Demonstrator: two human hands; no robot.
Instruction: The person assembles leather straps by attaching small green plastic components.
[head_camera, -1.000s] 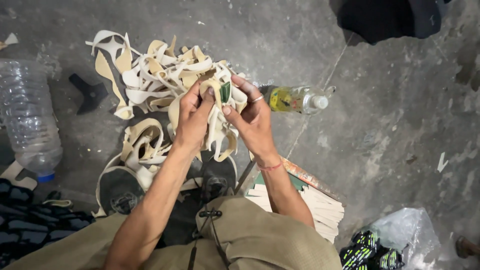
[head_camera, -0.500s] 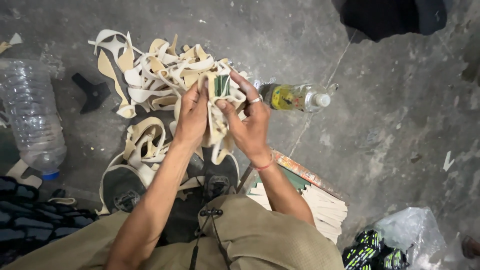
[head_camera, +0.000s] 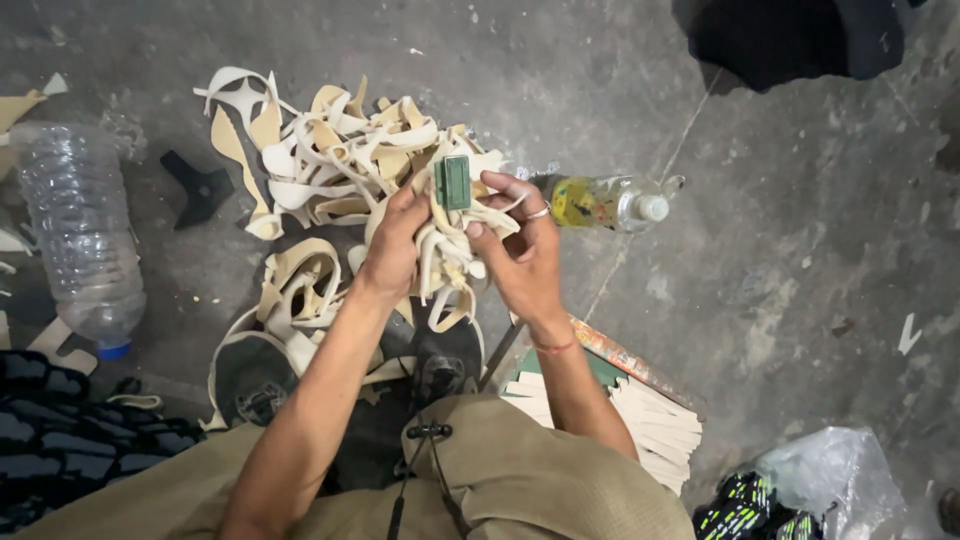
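The left hand (head_camera: 395, 245) and right hand (head_camera: 520, 250) are both closed around a bunch of cream strips (head_camera: 445, 255), held up over the strip pile (head_camera: 330, 170) on the floor (head_camera: 800, 250). A small green block (head_camera: 452, 182) sits on top, pinched by fingertips. Holding the bunch tight and even should keep the strips from slipping.

Dark cloth (head_camera: 790, 40) cut off by top edge

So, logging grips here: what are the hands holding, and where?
Both hands, left hand and right hand, grip a bundle of cream cut-out strips at its upper end; fingertips pinch a small green block.
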